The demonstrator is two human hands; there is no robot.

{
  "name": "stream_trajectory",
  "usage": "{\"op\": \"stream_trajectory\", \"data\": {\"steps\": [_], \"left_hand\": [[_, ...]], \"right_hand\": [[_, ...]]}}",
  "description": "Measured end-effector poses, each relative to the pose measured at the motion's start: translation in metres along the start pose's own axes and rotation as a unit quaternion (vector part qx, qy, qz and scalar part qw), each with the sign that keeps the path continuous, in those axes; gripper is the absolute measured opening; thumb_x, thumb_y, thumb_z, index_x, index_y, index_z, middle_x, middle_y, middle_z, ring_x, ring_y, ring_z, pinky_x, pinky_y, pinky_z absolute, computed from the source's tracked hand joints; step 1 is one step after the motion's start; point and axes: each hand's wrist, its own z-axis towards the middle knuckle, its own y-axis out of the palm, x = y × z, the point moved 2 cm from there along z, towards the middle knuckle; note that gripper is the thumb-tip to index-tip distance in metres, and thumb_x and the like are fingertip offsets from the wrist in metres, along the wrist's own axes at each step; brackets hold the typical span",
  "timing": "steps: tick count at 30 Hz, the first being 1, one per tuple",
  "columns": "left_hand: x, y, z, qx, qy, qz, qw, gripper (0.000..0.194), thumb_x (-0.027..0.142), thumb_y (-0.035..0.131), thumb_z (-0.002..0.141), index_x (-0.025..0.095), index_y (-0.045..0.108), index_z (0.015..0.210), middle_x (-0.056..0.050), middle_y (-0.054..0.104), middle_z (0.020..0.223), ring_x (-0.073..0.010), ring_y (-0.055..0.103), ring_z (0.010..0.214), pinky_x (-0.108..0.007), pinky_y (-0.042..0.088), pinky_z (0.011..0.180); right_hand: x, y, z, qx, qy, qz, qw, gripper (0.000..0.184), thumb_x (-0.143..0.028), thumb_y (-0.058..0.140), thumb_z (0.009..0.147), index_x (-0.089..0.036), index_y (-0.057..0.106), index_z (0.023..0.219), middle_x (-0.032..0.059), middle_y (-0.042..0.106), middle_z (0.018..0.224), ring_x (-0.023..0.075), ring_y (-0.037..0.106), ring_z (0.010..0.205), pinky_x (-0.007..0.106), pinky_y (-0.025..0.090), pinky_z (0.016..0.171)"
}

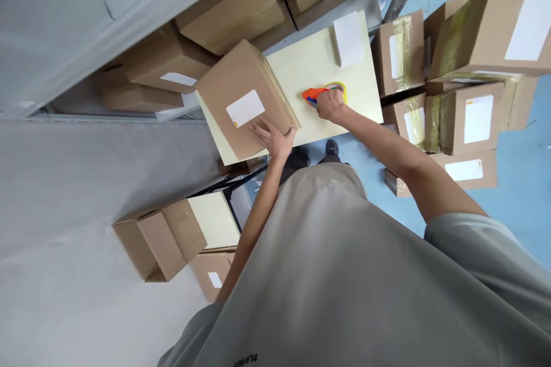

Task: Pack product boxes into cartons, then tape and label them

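A closed cardboard box with a white label lies on the pale yellow table. My left hand rests flat on the box's near edge, fingers spread. My right hand is closed around an orange tape dispenser with a roll of yellowish tape, which sits on the table just right of the box. A white sheet lies at the table's far end.
Stacks of taped cardboard boxes stand on the blue floor to the right. More boxes fill a shelf behind the table. An open box and a smaller table are at the lower left.
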Motion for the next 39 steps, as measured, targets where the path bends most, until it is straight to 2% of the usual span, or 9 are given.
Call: {"op": "stream_trajectory", "data": {"steps": [5,10,14,18,22,27,30,33,39], "left_hand": [[-0.007,-0.022,0.0,0.012,0.031,-0.1,0.994,0.117,0.052,0.093,0.086,0.005,0.035,0.177,-0.037,0.031,0.178,-0.0513,0.018,0.178,-0.064,0.02,0.145],[0.014,-0.057,-0.001,0.056,0.266,-0.201,0.941,0.084,0.033,0.094,0.084,0.021,0.056,0.157,-0.023,0.053,0.162,-0.0422,0.049,0.16,-0.061,0.038,0.138],[0.041,-0.086,0.012,0.085,0.367,-0.226,0.898,0.066,0.021,0.084,0.091,0.024,0.057,0.15,-0.019,0.064,0.149,-0.0386,0.063,0.142,-0.061,0.051,0.126],[0.052,-0.127,0.045,0.151,0.378,-0.265,0.874,0.065,0.015,0.074,0.095,0.024,0.053,0.155,-0.02,0.061,0.154,-0.0376,0.063,0.143,-0.06,0.053,0.126],[0.056,-0.173,0.087,0.228,0.395,-0.308,0.835,0.068,0.01,0.068,0.095,0.021,0.049,0.159,-0.021,0.058,0.155,-0.036,0.06,0.15,-0.06,0.05,0.131],[0.065,-0.215,0.147,0.261,0.395,-0.393,0.788,0.073,0.007,0.064,0.094,0.024,0.048,0.163,-0.02,0.053,0.164,-0.0332,0.057,0.158,-0.056,0.049,0.135],[0.071,-0.225,0.176,0.213,0.397,-0.43,0.783,0.079,0.008,0.064,0.095,0.029,0.047,0.169,-0.017,0.047,0.175,-0.0319,0.052,0.166,-0.052,0.047,0.138],[0.075,-0.225,0.19,0.158,0.39,-0.425,0.802,0.084,0.01,0.061,0.097,0.032,0.043,0.176,-0.015,0.045,0.182,-0.0308,0.043,0.174,-0.053,0.04,0.143],[0.055,-0.188,0.19,0.065,0.358,-0.384,0.848,0.089,0.019,0.063,0.097,0.023,0.037,0.182,-0.021,0.049,0.182,-0.033,0.042,0.174,-0.06,0.037,0.143]], "right_hand": [[-0.03,-0.039,-0.026,0.029,0.062,-0.021,0.997,0.042,-0.045,0.072,0.109,-0.007,0.081,0.122,0.0286,0.082,0.133,0.0407,0.078,0.127,0.048,0.059,0.114],[-0.077,-0.073,-0.058,0.028,0.101,0.153,0.983,0.028,-0.04,0.061,0.108,-0.022,0.07,0.089,0.0124,0.082,0.085,0.0302,0.082,0.093,0.035,0.062,0.086],[-0.116,-0.108,-0.06,0.088,0.027,0.178,0.98,0.018,-0.04,0.062,0.099,-0.029,0.054,0.088,0.0075,0.074,0.084,0.0296,0.073,0.081,0.04,0.062,0.079],[-0.157,-0.15,-0.043,0.141,-0.051,0.152,0.977,0.021,-0.039,0.065,0.094,-0.029,0.047,0.101,0.0089,0.07,0.093,0.035,0.071,0.087,0.051,0.064,0.084],[-0.208,-0.186,-0.008,0.178,-0.1,0.1,0.974,0.018,-0.036,0.059,0.101,-0.025,0.049,0.111,0.0151,0.071,0.103,0.0387,0.072,0.096,0.059,0.063,0.092],[-0.267,-0.217,0.056,0.252,-0.138,0.02,0.958,0.022,-0.03,0.055,0.106,-0.016,0.057,0.123,0.0256,0.069,0.135,0.0434,0.066,0.133,0.066,0.054,0.118],[-0.288,-0.233,0.089,0.281,-0.117,-0.015,0.953,0.028,-0.027,0.054,0.109,-0.014,0.06,0.133,0.0255,0.068,0.143,0.0416,0.061,0.143,0.067,0.047,0.127],[-0.301,-0.243,0.106,0.282,-0.078,-0.064,0.954,0.036,-0.022,0.046,0.112,-0.012,0.06,0.144,0.0265,0.069,0.147,0.0399,0.06,0.147,0.066,0.04,0.131],[-0.317,-0.248,0.113,0.258,-0.037,-0.125,0.957,0.059,-0.017,0.049,0.107,-0.001,0.052,0.163,0.0315,0.06,0.162,0.0379,0.047,0.164,0.062,0.019,0.144]]}}
